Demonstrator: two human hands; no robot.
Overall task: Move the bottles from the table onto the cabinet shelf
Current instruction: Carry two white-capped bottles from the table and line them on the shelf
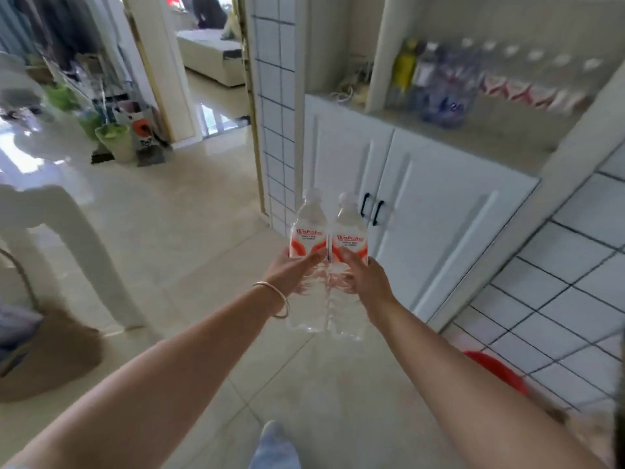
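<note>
Head view: left hand (290,272) and right hand (363,277) each keep a curled grip on a bottle (308,231), (348,236), mid-air; cabinet shelf (480,130) at two o'clock holds several bottles already; these two remain.

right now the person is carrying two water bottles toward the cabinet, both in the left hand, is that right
Not quite. The head view shows one bottle in each hand: the left hand grips the left bottle and the right hand grips the right bottle, held side by side. The rest stands: two water bottles, carried toward the cabinet.
</note>
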